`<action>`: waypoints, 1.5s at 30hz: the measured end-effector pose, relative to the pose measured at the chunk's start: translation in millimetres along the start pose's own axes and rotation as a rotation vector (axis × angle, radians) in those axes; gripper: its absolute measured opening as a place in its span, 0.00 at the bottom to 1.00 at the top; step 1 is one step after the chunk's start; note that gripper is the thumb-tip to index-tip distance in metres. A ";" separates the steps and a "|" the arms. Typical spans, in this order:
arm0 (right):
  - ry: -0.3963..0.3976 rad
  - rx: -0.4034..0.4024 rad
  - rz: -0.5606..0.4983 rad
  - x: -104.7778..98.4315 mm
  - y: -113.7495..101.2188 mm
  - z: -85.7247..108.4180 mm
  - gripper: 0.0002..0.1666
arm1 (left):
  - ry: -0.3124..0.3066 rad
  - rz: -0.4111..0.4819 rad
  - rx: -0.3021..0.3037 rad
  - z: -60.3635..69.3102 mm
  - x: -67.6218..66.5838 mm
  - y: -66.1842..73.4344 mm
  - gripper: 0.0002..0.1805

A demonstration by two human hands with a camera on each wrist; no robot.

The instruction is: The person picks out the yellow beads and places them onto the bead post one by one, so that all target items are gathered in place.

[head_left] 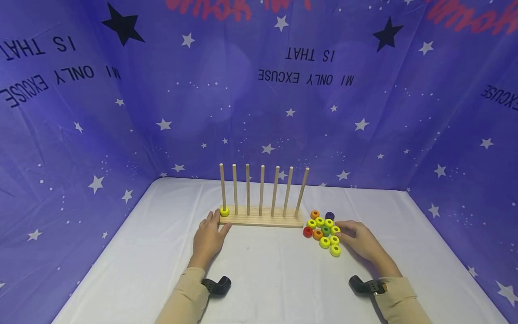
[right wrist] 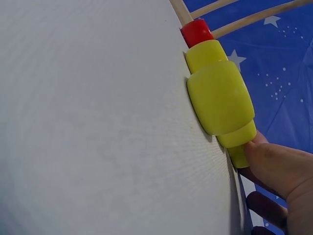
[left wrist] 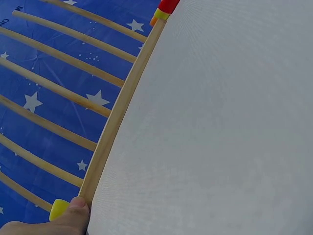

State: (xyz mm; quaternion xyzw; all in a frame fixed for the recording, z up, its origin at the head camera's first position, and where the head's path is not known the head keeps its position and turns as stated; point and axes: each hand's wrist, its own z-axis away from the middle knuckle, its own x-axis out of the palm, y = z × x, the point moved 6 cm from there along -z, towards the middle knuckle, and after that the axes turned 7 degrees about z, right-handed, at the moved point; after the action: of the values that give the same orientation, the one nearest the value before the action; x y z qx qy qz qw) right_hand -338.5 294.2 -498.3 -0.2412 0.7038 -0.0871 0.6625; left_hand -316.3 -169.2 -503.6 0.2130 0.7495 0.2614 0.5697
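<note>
A wooden peg rack [head_left: 261, 220] with several upright pegs stands on the table. One yellow bead [head_left: 224, 212] sits at the foot of its leftmost peg. My left hand [head_left: 208, 238] holds the rack's left end, with the thumb on the front edge and the fingers at the side; the left wrist view shows the thumb [left wrist: 77, 210] against the base. Right of the rack lies a cluster of loose beads. At its right edge, my right hand [head_left: 362, 243] pinches a yellow bead [head_left: 335, 230] between thumb and fingers. Nearer yellow beads [right wrist: 220, 98] partly hide this grip in the right wrist view.
The cluster also has a red bead [head_left: 308, 232], a green bead [head_left: 325, 231], a dark blue bead [head_left: 329, 216] and orange beads [head_left: 317, 234]. A white cloth [head_left: 259, 279] covers the table. Purple star-printed curtains [head_left: 243, 99] enclose the back and sides.
</note>
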 end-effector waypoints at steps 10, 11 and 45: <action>-0.001 0.019 -0.006 1.8 2.1 0.6 0.26 | 0.001 -0.005 0.009 0.5 -0.8 0.3 0.39; -0.006 0.029 -0.006 2.0 2.6 0.5 0.27 | 0.000 -0.003 0.008 0.7 -0.8 0.3 0.39; 0.195 -0.006 -0.025 -80.1 -56.5 -39.4 0.28 | 0.004 -0.011 0.015 -0.7 0.4 -0.3 0.40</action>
State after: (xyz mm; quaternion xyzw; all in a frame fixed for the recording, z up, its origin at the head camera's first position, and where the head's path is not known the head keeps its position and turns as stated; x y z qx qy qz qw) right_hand -363.8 273.8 -397.7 -0.2424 0.7621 -0.1161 0.5890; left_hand -317.1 -169.3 -503.9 0.2127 0.7539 0.2530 0.5677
